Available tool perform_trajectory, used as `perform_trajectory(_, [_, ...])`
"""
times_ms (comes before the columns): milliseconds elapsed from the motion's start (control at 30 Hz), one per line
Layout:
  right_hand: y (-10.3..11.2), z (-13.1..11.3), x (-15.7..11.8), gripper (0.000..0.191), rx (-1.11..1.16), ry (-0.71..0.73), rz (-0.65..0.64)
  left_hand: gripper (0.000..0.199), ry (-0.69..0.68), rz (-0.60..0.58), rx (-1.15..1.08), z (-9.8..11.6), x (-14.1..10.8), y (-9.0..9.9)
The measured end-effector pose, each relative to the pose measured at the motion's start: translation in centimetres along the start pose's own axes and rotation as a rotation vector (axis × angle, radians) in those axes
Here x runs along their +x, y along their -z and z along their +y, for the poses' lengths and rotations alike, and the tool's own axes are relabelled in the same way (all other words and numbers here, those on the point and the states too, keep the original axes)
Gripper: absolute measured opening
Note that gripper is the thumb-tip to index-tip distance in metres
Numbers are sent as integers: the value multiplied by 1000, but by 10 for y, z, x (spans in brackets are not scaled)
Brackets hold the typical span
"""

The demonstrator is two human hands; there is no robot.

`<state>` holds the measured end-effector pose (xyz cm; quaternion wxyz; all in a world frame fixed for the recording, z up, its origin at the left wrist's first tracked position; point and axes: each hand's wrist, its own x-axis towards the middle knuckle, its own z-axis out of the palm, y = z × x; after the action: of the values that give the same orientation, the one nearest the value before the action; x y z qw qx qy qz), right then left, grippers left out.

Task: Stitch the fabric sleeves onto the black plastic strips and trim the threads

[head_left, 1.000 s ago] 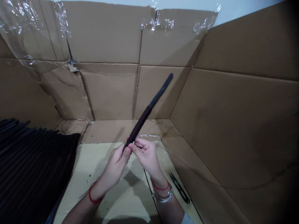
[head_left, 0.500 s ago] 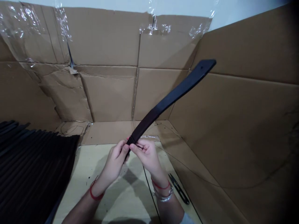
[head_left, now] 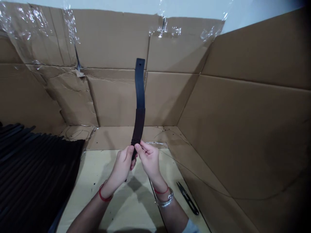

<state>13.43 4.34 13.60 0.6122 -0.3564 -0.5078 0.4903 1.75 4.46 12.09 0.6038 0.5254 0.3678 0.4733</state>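
Note:
A long dark strap [head_left: 140,87] stands nearly upright in front of the cardboard, slightly curved, with a small hole near its top end. Its lower half is covered by a darker sleeve with ridges just above the fingers. My left hand [head_left: 123,163] is closed on the strap's lower part, thumb on the front. My right hand [head_left: 150,159] pinches it from the right at the same height, the two thumbs side by side. The strap's lowest part is mostly hidden by my hands.
A large pile of dark strips [head_left: 36,174] lies at the left. Black thread snips [head_left: 187,198] rest on the pale work surface [head_left: 97,207] at the right. Cardboard walls [head_left: 252,129] enclose the back and right side. A thin thread runs along the right.
The strap's upper end has swung from the upper right to the left, so it now stands almost upright. Both hands still hold its lower part.

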Motion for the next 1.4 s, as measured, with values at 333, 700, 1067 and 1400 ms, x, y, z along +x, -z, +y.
perform_trajectory(333, [9,-8,-1,34,76,21,-12,54,-36,-11,49,2,-5,-9])
perform_trajectory(700, [13,-13,-2,44,69,-49,-178,58,218,-245,-148,1,-7,-10])
perform_trajectory(1067, [6,-14,-7,38,3,-1,-42,64,180,-346,-104,5,-12,-5])
perform_trajectory(1400, [5,-13,-7,40,56,27,-92,56,121,-283,-98,7,-13,-4])
